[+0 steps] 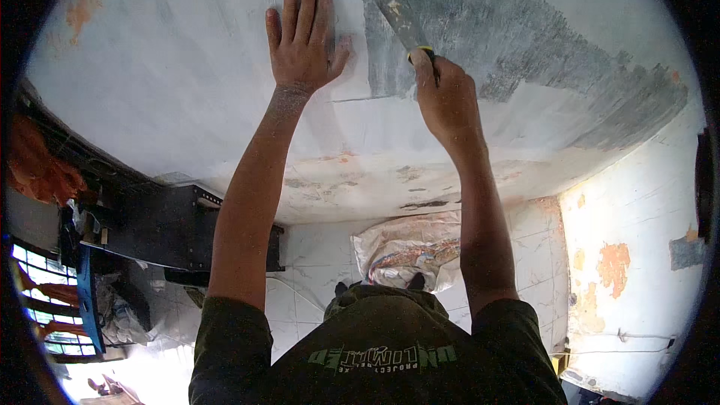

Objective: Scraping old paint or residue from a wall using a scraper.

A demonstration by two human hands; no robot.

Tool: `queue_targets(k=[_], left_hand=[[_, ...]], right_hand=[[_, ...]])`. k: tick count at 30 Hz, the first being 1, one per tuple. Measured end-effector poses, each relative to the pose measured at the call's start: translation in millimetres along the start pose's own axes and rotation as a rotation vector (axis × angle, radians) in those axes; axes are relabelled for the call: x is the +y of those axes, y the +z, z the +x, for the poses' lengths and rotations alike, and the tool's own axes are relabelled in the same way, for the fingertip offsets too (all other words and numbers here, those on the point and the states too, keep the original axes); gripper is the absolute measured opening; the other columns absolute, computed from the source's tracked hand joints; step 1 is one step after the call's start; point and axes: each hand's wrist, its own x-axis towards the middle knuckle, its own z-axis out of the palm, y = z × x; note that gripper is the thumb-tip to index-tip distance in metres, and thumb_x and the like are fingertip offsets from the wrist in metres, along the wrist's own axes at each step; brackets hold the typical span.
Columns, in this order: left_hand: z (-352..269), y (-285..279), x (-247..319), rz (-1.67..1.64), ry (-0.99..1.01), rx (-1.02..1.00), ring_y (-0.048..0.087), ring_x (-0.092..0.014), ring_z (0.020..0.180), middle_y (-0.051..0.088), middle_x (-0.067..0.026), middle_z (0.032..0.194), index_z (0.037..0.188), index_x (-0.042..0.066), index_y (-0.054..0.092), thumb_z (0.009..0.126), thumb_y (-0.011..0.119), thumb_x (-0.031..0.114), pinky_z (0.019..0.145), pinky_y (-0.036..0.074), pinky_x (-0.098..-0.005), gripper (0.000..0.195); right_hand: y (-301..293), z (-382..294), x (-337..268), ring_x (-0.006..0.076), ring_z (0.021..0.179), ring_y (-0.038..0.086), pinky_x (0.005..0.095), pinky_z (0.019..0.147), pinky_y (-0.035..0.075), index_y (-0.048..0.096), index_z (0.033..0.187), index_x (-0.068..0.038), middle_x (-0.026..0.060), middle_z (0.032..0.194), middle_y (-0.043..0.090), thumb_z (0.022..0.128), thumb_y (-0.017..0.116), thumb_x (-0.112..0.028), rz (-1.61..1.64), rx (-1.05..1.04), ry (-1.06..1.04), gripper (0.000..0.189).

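My left hand point(304, 39) lies flat against the whitish wall point(185, 79), its fingers spread and nothing in it. To its right, my right hand point(448, 95) grips the dark handle of a putty knife point(402, 17), which has a yellow band at the blade's base. Pale residue marks the metal blade, which points up and left. The blade's tip lies over the left edge of a large dark grey patch point(472, 28) on the wall. Below that patch, a thin dark line and lighter smears cross the surface.
A plastic woven sack point(410, 242) lies on the tiled floor point(315, 247) at the wall's foot, near my feet. Black furniture point(163, 225) stands at the left. The right side wall point(635, 225) has peeling orange patches and a thin cable. A barred window point(53, 298) is far left.
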Motion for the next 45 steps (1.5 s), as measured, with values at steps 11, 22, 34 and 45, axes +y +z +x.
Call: queue_targets(k=[11, 22, 34, 45], left_hand=[[1.6, -3.9, 4.1, 0.009, 0.018, -0.032, 0.022, -0.033, 0.141, 0.027, -0.0140, 0.151, 0.142, 0.006, 0.036, 0.085, 0.051, 0.045, 0.112, 0.012, -0.0539, 0.070], [1.3, -3.7, 5.7, -0.020, 0.014, -0.022, 0.023, -0.034, 0.140, 0.029, -0.0151, 0.150, 0.140, 0.005, 0.038, 0.085, 0.051, 0.043, 0.112, 0.011, -0.0539, 0.068], [0.7, 0.0, 4.9, -0.027, 0.031, -0.003, 0.022, -0.035, 0.141, 0.028, -0.0156, 0.150, 0.141, 0.005, 0.037, 0.086, 0.051, 0.042, 0.111, 0.011, -0.0542, 0.068], [1.8, -1.4, 5.5, 0.002, 0.020, -0.025, 0.021, -0.034, 0.141, 0.026, -0.0150, 0.151, 0.142, 0.006, 0.035, 0.087, 0.048, 0.043, 0.111, 0.011, -0.0546, 0.068]], right_hand=[[35.1, -2.0, 15.1, 0.0393, 0.062, 0.058, 0.0440, 0.060, 0.045, 0.057, 0.084, 0.003, 0.0252, 0.072, 0.057, 0.098, 0.040, -0.032, 0.319, 0.071, 0.138, 0.041], [67.5, -16.7, 37.3, 0.0332, 0.062, 0.060, 0.0430, 0.059, 0.045, 0.061, 0.084, 0.003, 0.0192, 0.067, 0.060, 0.097, 0.043, -0.032, 0.406, 0.094, 0.250, 0.041], [95.7, -40.0, 55.7, 0.0067, 0.037, 0.037, 0.0251, 0.032, 0.029, 0.046, 0.071, -0.008, -0.0015, 0.050, 0.042, 0.098, 0.045, -0.036, 0.558, 0.094, 0.295, 0.039], [103.7, -47.9, 66.2, 0.0082, 0.037, 0.039, 0.0258, 0.034, 0.033, 0.048, 0.074, -0.005, -0.0005, 0.052, 0.043, 0.098, 0.042, -0.035, 0.556, 0.072, 0.267, 0.038]])
